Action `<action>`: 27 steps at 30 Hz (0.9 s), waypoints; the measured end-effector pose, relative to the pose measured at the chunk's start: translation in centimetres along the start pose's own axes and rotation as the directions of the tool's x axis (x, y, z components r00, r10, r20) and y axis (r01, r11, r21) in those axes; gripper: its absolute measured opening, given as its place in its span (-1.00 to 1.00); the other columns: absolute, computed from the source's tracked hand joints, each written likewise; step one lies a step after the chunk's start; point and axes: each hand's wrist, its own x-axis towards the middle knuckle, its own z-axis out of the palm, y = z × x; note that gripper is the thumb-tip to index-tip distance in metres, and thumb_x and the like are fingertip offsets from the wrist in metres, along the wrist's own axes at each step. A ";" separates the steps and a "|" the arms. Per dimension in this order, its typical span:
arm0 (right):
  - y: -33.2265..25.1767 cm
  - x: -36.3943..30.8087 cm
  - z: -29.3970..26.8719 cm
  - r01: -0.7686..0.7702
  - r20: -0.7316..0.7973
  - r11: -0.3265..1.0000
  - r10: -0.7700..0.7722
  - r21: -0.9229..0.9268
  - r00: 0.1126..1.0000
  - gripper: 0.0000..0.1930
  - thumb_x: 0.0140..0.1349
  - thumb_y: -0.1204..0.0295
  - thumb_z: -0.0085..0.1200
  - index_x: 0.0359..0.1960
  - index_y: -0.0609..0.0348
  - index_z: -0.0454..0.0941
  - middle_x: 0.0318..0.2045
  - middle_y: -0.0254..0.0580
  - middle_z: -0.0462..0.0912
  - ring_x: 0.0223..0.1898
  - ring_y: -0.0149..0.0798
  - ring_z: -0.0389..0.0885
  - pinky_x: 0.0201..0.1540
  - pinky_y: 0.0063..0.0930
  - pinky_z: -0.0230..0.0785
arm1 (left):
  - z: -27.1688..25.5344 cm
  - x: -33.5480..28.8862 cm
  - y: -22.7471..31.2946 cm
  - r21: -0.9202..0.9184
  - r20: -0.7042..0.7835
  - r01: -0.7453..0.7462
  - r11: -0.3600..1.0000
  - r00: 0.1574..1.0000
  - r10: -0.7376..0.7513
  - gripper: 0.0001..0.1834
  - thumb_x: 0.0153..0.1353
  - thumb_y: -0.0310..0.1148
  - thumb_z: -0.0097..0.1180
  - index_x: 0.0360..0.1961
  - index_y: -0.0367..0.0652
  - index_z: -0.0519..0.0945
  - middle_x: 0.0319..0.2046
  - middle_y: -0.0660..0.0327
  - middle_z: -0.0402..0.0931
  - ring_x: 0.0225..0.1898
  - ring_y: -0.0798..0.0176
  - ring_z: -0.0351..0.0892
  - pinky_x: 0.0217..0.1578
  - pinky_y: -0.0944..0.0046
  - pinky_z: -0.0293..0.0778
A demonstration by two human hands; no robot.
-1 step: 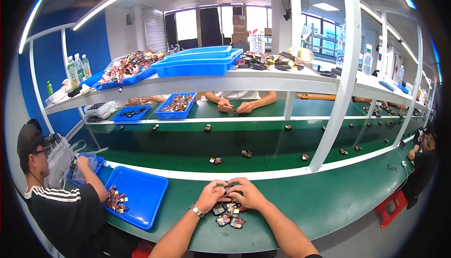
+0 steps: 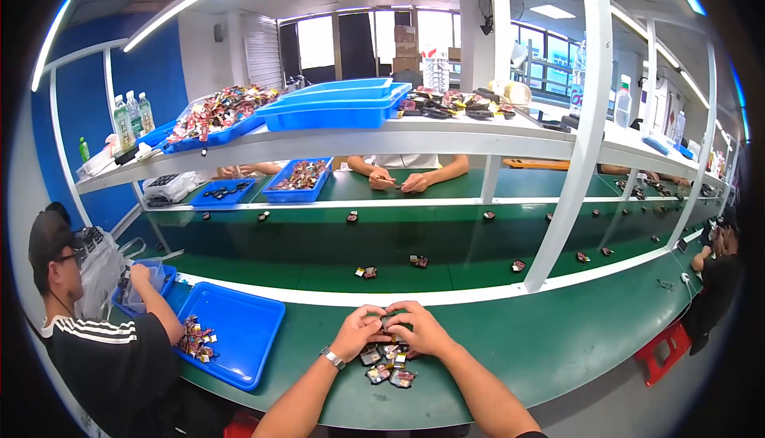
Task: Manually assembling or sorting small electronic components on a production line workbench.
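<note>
My left hand [image 2: 358, 333] and my right hand [image 2: 421, 329] meet over the green bench, fingers bent in a pinch. Between their fingertips is a small dark electronic part [image 2: 387, 325], mostly hidden by the fingers. Right below and partly beneath my hands lies a loose pile of small black-cased electronic parts [image 2: 401, 377] with red, white and yellow pieces on them. A metal-banded watch [image 2: 333, 357] is on my left wrist.
Left of my arms stands a blue tray [image 2: 255, 342] with similar parts at one end, beside a seated co-worker [image 2: 111, 350]. Beyond a white rail [image 2: 319, 300], a green conveyor belt [image 2: 446, 243] carries scattered parts. A white post [image 2: 570, 167] rises at right; a loaded shelf [image 2: 446, 143] crosses above.
</note>
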 end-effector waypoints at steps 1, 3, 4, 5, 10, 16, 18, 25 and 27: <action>0.2 0.0 0.1 -0.015 -0.030 0.999 0.016 0.050 0.999 -0.88 0.16 0.40 0.18 -0.29 0.10 0.66 0.00 -0.18 0.53 0.11 -0.10 0.42 0.19 -0.29 0.28 | 0.0 0.0 0.0 -0.001 0.014 -0.023 1.000 1.000 0.023 -0.80 0.35 -0.53 -0.06 -0.02 -0.25 0.41 -0.16 0.11 0.54 -0.11 0.24 0.59 -0.10 0.19 0.65; 0.7 0.1 0.1 -0.029 -0.031 0.993 0.032 0.115 0.999 -0.87 0.16 0.41 0.18 -0.28 0.11 0.66 0.00 -0.18 0.53 0.11 -0.12 0.44 0.18 -0.29 0.28 | -0.1 0.1 -0.1 0.032 0.017 -0.053 0.998 0.998 0.053 -0.81 0.34 -0.54 -0.04 -0.04 -0.25 0.43 -0.17 0.12 0.53 -0.10 0.25 0.58 -0.09 0.19 0.66; 0.8 0.1 0.1 -0.040 -0.031 0.983 0.047 0.181 0.998 -0.87 0.16 0.41 0.18 -0.27 0.11 0.66 0.00 -0.18 0.53 0.10 -0.13 0.45 0.18 -0.30 0.29 | -0.1 0.1 0.0 0.067 0.020 -0.085 0.994 0.996 0.084 -0.83 0.33 -0.54 -0.02 -0.06 -0.26 0.45 -0.18 0.14 0.52 -0.10 0.26 0.57 -0.09 0.18 0.66; 0.8 0.0 0.1 -0.036 -0.034 0.983 0.042 0.181 0.999 -0.87 0.16 0.41 0.18 -0.27 0.11 0.66 0.00 -0.18 0.53 0.10 -0.13 0.45 0.18 -0.30 0.29 | -0.1 -0.1 0.0 0.070 0.021 -0.088 0.994 0.996 0.087 -0.83 0.33 -0.54 -0.02 -0.06 -0.26 0.45 -0.18 0.14 0.52 -0.10 0.26 0.57 -0.09 0.18 0.66; 1.1 0.0 0.3 -0.073 -0.009 0.955 0.079 0.287 0.997 -0.86 0.18 0.40 0.17 -0.25 0.14 0.65 0.00 -0.18 0.55 0.08 -0.17 0.48 0.14 -0.33 0.33 | -0.1 -0.2 0.1 0.142 0.044 -0.093 0.985 0.995 0.088 -0.86 0.31 -0.53 0.04 -0.12 -0.27 0.47 -0.16 0.15 0.51 -0.11 0.28 0.56 -0.09 0.19 0.65; 0.3 0.0 0.2 -0.082 -0.026 0.970 0.090 0.227 0.996 -0.85 0.16 0.38 0.20 -0.26 0.11 0.67 -0.02 -0.21 0.55 0.09 -0.16 0.47 0.15 -0.32 0.31 | -0.2 0.0 -0.1 0.135 0.021 -0.047 0.990 0.999 0.045 -0.91 0.33 -0.52 0.00 -0.16 -0.25 0.44 -0.18 0.17 0.52 -0.13 0.31 0.57 -0.14 0.22 0.67; -0.2 0.0 0.2 -0.066 -0.049 0.986 0.074 0.152 0.996 -0.86 0.15 0.37 0.21 -0.28 0.10 0.68 -0.03 -0.22 0.55 0.08 -0.15 0.46 0.16 -0.31 0.31 | -0.1 -0.1 -0.1 0.142 0.007 -0.009 0.990 1.000 0.008 -0.91 0.34 -0.52 -0.01 -0.16 -0.25 0.43 -0.18 0.17 0.52 -0.14 0.32 0.57 -0.15 0.22 0.67; -0.8 -0.1 0.8 -0.057 -0.168 0.997 0.049 -0.046 0.985 -0.88 0.10 0.39 0.23 -0.33 0.06 0.70 -0.09 -0.26 0.56 0.03 -0.14 0.47 0.11 -0.30 0.35 | 0.3 0.0 -0.2 0.103 0.004 -0.037 0.994 0.999 0.037 -0.76 0.37 -0.53 -0.10 0.05 -0.24 0.39 -0.09 0.11 0.54 -0.06 0.29 0.57 -0.11 0.23 0.64; -1.2 -0.1 0.9 -0.059 -0.173 0.996 0.047 -0.063 0.984 -0.87 0.10 0.39 0.22 -0.32 0.07 0.70 -0.09 -0.26 0.57 0.04 -0.15 0.47 0.09 -0.33 0.37 | -0.1 0.1 -0.5 0.062 0.014 -0.049 0.997 0.999 0.048 -0.75 0.39 -0.52 -0.13 0.06 -0.24 0.39 -0.08 0.11 0.53 -0.05 0.27 0.57 -0.05 0.21 0.62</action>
